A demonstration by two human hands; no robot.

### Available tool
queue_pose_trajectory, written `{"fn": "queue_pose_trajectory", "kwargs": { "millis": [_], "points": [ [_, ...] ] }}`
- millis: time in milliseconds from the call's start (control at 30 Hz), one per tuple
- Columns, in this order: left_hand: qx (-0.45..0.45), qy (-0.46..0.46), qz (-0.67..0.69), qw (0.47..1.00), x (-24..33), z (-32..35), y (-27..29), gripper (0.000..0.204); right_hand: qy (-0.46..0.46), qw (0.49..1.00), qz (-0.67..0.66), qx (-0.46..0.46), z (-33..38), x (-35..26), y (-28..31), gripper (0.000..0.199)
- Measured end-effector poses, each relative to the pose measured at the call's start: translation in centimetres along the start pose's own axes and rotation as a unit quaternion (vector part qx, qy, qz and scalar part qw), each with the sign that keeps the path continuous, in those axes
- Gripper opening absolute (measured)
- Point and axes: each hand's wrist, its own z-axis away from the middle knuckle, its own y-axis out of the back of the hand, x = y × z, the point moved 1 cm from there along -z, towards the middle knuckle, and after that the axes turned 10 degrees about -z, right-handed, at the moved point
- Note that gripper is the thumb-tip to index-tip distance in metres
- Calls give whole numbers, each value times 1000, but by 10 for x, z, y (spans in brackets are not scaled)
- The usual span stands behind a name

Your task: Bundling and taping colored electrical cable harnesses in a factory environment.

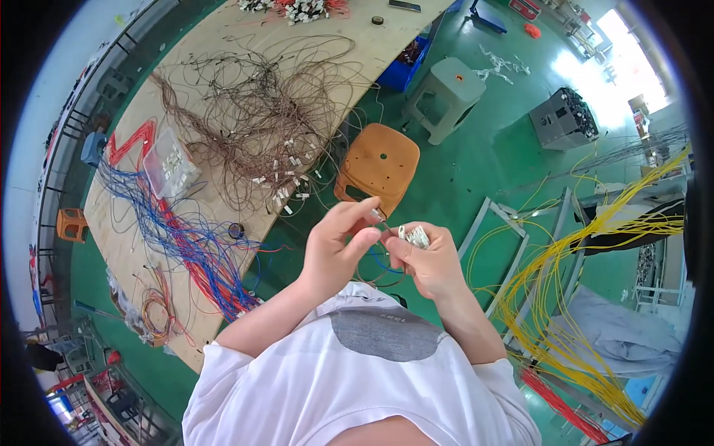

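In front of my chest, my left hand is closed in a pinch, thumb and forefinger on a thin dark wire with a small pale end piece. Close beside it, my right hand is closed around a cluster of small white plastic connectors. The wire runs between the two hands, and its far end is hidden by the fingers. A loop of brown and blue wire hangs below them. How the wire meets any connector is too small to tell.
A wooden table at left bears tangled brown wires, blue and red wire bundles and a clear bin of white parts. An orange stool and grey-green stool stand ahead. Yellow wires hang over a metal frame at right.
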Motion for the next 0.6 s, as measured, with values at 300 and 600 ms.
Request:
{"fn": "queue_pose_trajectory", "kwargs": {
  "millis": [300,600],
  "points": [
    [-69,-148,-82,983,24,-9,-15,13,308,872,380,33,20,-16,-9,21],
    [149,145,-126,970,-106,32,16,10,420,893,130,93,74,-55,39,11]
  ]
}}
